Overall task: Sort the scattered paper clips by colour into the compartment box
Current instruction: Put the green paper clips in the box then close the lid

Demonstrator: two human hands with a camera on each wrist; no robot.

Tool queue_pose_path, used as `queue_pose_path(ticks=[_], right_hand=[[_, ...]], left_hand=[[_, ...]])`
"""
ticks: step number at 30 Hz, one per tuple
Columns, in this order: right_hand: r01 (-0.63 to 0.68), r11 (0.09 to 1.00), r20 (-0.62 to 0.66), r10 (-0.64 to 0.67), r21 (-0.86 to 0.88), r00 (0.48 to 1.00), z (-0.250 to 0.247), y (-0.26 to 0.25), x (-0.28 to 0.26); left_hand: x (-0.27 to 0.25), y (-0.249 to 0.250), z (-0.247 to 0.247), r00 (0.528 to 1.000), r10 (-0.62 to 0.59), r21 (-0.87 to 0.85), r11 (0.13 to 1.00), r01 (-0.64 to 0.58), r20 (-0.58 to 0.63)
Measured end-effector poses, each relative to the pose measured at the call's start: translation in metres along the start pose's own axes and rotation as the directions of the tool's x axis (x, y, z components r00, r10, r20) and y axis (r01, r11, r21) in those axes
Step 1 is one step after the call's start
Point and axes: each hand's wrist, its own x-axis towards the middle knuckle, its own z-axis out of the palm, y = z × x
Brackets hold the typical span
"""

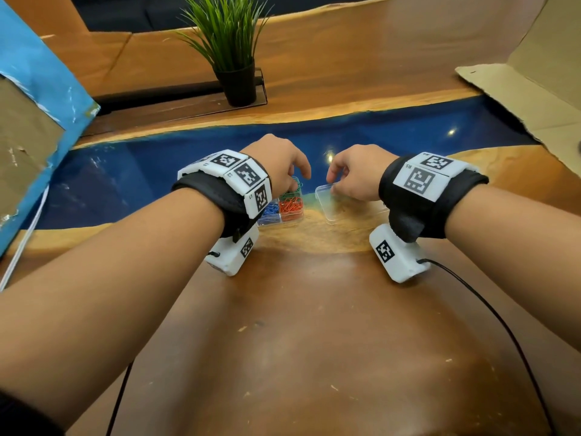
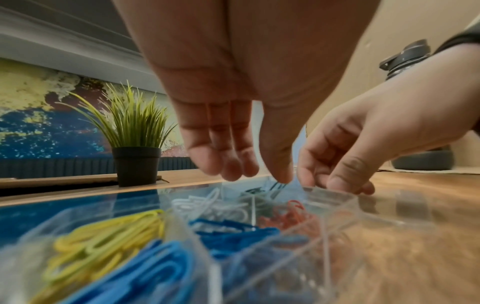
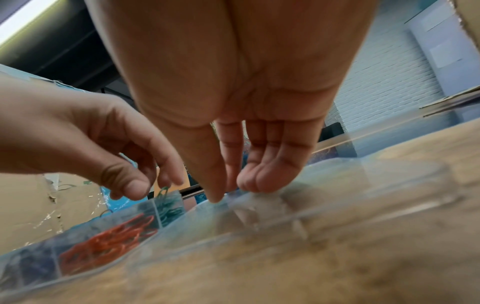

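A clear compartment box (image 1: 280,222) sits at the edge of the blue resin strip, holding sorted red clips (image 1: 290,205), blue clips (image 1: 268,213) and green clips (image 1: 291,192); the left wrist view also shows yellow clips (image 2: 103,242) and white clips (image 2: 207,205). My left hand (image 1: 300,177) hovers over the green compartment, fingers loosely curled and apart, thumb tip just above a green clip (image 3: 164,190). The box's clear lid (image 1: 342,207) lies on the table to the right. My right hand (image 1: 331,184) pinches its far left corner between thumb and fingers.
A potted plant (image 1: 240,86) stands behind on the wooden table. Cardboard (image 1: 534,89) rises at the right, and a blue-covered board (image 1: 31,121) at the left. A black cable (image 1: 490,309) trails from my right wrist. A dark bottle (image 2: 405,59) stands beyond the lid.
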Motion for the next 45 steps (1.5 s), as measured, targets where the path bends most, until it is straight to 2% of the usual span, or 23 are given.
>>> queue_pose_path(ticks=[3, 6, 10, 16, 27, 36, 41, 45], right_hand=[[-0.002, 1.0, -0.005, 0.002, 0.006, 1.0, 0.0, 0.0, 0.0], [0.004, 1.0, -0.007, -0.004, 0.004, 1.0, 0.001, 0.001, 0.0], [0.015, 1.0, 0.001, -0.015, 0.001, 1.0, 0.0, 0.001, -0.001], [0.015, 1.0, 0.018, -0.015, -0.008, 1.0, 0.001, 0.002, 0.001], [0.02, 1.0, 0.021, -0.019, -0.007, 1.0, 0.001, 0.004, 0.003], [0.017, 1.0, 0.031, -0.017, -0.007, 0.999, 0.0, 0.003, 0.003], [0.018, 1.0, 0.037, -0.017, -0.011, 0.999, 0.001, 0.002, 0.002], [0.015, 1.0, 0.038, -0.014, -0.005, 0.999, 0.001, 0.003, 0.002]], left_hand=[[0.0, 0.0, 0.002, 1.0, 0.017, 0.007, 1.0, -0.017, 0.024], [-0.003, -0.001, 0.002, 1.0, 0.012, -0.01, 1.0, -0.012, -0.012], [-0.005, -0.001, 0.002, 0.996, -0.047, -0.012, 0.999, 0.046, -0.076], [-0.003, 0.002, 0.004, 0.99, -0.116, -0.007, 0.993, 0.116, -0.078], [-0.002, -0.001, 0.001, 0.999, -0.019, -0.004, 1.0, 0.019, -0.03], [-0.005, -0.004, -0.009, 0.983, -0.026, -0.179, 0.984, -0.008, -0.183], [-0.003, -0.007, -0.001, 0.995, -0.023, -0.059, 0.998, 0.017, -0.101], [-0.005, -0.012, 0.0, 0.995, -0.051, -0.062, 0.997, 0.046, -0.085]])
